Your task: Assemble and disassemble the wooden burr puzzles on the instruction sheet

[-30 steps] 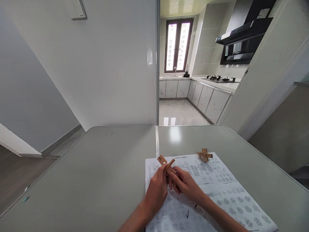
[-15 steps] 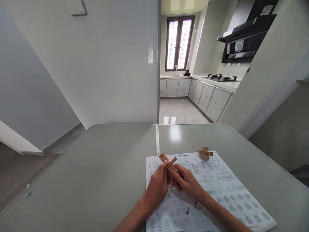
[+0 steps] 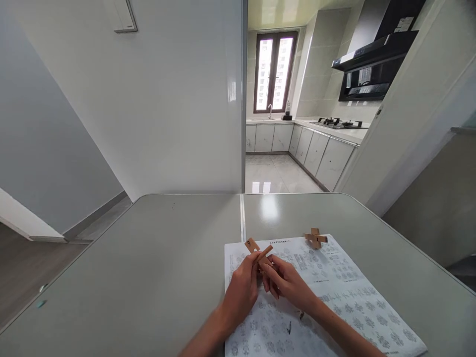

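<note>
Both hands meet above a printed instruction sheet (image 3: 349, 282). My left hand (image 3: 242, 282) is closed around flat brown wooden puzzle pieces. One wooden puzzle piece (image 3: 252, 244) with a dark mark sticks out past the fingertips, and a thinner wooden strip (image 3: 265, 252) crosses over it at an angle. My right hand (image 3: 288, 280) grips the lower right end of the same pieces, its thumb and fingers pinched together. The fingers hide how the pieces join. A small cross-shaped wooden assembly (image 3: 316, 238) rests at the sheet's top right corner, apart from both hands.
The sheet lies on a grey-green table (image 3: 167, 258) with a pale seam (image 3: 243, 218) down its middle. A small teal bit (image 3: 41, 303) is near the left edge. Beyond the table are a white wall panel (image 3: 186, 99) and a kitchen with a gas stove (image 3: 340, 123).
The view has tilted up slightly, so the surroundings sit a little lower in the picture. Both hands keep nearly the same hold on the wooden pieces, with only small finger shifts.
</note>
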A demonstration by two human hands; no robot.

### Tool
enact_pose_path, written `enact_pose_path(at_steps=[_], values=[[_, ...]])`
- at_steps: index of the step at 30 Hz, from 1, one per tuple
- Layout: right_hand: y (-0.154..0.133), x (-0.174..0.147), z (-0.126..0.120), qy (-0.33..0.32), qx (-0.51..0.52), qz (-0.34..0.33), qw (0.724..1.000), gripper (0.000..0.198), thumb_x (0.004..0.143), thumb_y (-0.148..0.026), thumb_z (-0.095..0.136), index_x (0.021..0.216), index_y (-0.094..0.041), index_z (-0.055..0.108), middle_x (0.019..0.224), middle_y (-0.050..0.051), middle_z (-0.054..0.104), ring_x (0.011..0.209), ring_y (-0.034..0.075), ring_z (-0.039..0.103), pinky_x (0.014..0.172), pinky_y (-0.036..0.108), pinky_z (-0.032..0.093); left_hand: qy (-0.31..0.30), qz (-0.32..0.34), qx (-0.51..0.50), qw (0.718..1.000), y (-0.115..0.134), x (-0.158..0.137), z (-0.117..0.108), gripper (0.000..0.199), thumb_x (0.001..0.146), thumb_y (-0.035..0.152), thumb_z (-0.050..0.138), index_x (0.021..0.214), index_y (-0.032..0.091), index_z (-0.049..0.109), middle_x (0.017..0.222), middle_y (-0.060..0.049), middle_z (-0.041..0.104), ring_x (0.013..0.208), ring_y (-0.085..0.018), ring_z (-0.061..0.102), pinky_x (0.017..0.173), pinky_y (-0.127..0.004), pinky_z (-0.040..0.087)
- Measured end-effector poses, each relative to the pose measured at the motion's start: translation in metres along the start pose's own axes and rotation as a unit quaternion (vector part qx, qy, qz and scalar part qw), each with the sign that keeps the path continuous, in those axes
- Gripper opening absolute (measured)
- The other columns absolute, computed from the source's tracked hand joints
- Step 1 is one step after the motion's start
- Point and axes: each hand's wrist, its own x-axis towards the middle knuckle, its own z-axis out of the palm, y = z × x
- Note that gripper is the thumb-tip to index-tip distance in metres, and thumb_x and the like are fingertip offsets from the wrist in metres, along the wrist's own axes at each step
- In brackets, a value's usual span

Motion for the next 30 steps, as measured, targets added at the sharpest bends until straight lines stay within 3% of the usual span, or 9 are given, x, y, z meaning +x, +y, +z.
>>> enact_pose_path(at_steps=[4, 7, 12, 15, 18, 21, 25, 30], values=[[-0.001, 0.001, -0.002, 0.009, 0.009, 0.006, 1.0, 0.045, 0.101, -0.064, 0.047, 0.087, -0.022, 0.054, 0.063, -0.002, 0.063, 0.043, 0.01, 0.047, 0.045, 0.025, 0.034, 0.012, -0.025, -0.031, 0.999, -0.003, 0.002, 0.0, 0.034, 0.109, 0.033, 0.034, 0.139, 0.025, 0.048, 0.101, -0.005, 0.071, 0.083, -0.017, 0.07, 0.084, -0.034, 0.059], [-0.001, 0.002, -0.005, 0.025, 0.004, 0.002, 1.0, 0.048, 0.102, -0.065, 0.042, 0.09, -0.021, 0.057, 0.063, -0.002, 0.061, 0.045, 0.011, 0.047, 0.048, 0.026, 0.035, 0.069, -0.05, -0.035, 0.996, -0.006, 0.005, -0.001, 0.035, 0.107, 0.039, 0.038, 0.135, 0.025, 0.053, 0.096, -0.004, 0.071, 0.083, -0.019, 0.07, 0.082, -0.036, 0.059], [0.002, 0.003, -0.011, 0.113, -0.118, -0.033, 0.986, 0.044, 0.102, -0.061, 0.046, 0.086, -0.022, 0.059, 0.066, 0.0, 0.061, 0.055, 0.015, 0.051, 0.057, 0.029, 0.042, 0.129, -0.098, -0.12, 0.979, -0.007, 0.012, -0.003, 0.037, 0.105, 0.048, 0.044, 0.13, 0.023, 0.055, 0.103, -0.007, 0.073, 0.088, -0.02, 0.073, 0.086, -0.038, 0.059], [0.005, 0.003, -0.012, 0.138, -0.223, -0.073, 0.962, 0.034, 0.103, -0.051, 0.049, 0.089, -0.022, 0.061, 0.08, 0.004, 0.066, 0.068, 0.019, 0.057, 0.064, 0.032, 0.047, 0.148, -0.112, -0.185, 0.965, -0.006, 0.015, -0.006, 0.037, 0.103, 0.049, 0.048, 0.126, 0.022, 0.056, 0.113, -0.009, 0.072, 0.087, -0.019, 0.072, 0.09, -0.04, 0.058], [0.01, 0.003, -0.012, 0.121, -0.294, -0.1, 0.943, 0.017, 0.101, -0.038, 0.055, 0.104, -0.024, 0.064, 0.105, 0.008, 0.066, 0.091, 0.024, 0.063, 0.079, 0.038, 0.054, 0.156, -0.125, -0.234, 0.952, -0.003, 0.016, -0.01, 0.038, 0.1, 0.049, 0.052, 0.125, 0.021, 0.058, 0.113, -0.009, 0.072, 0.086, -0.019, 0.072, 0.09, -0.04, 0.058], [0.017, 0.003, -0.011, 0.097, -0.341, -0.113, 0.928, 0.023, 0.095, -0.03, 0.065, 0.118, -0.028, 0.063, 0.121, 0.01, 0.061, 0.109, 0.028, 0.061, 0.092, 0.043, 0.054, 0.155, -0.127, -0.253, 0.946, 0.001, 0.016, -0.014, 0.038, 0.097, 0.045, 0.055, 0.126, 0.021, 0.058, 0.114, -0.009, 0.072, 0.087, -0.019, 0.072, 0.092, -0.04, 0.057], [0.023, 0.003, -0.011, 0.077, -0.368, -0.114, 0.92, 0.017, 0.091, -0.024, 0.071, 0.107, -0.027, 0.066, 0.117, 0.008, 0.062, 0.112, 0.029, 0.059, 0.091, 0.043, 0.055, 0.162, -0.136, -0.24, 0.948, 0.005, 0.017, -0.013, 0.039, 0.093, 0.045, 0.062, 0.123, 0.02, 0.058, 0.111, -0.007, 0.072, 0.085, -0.018, 0.072, 0.088, -0.036, 0.058], [0.021, 0.006, -0.013, 0.087, -0.351, -0.081, 0.929, 0.013, 0.089, -0.019, 0.071, 0.096, -0.025, 0.062, 0.103, 0.005, 0.066, 0.099, 0.026, 0.06, 0.085, 0.04, 0.054, 0.168, -0.14, -0.213, 0.952, 0.002, 0.017, -0.008, 0.043, 0.092, 0.05, 0.065, 0.122, 0.02, 0.058, 0.104, -0.007, 0.074, 0.079, -0.018, 0.072, 0.083, -0.035, 0.059]])
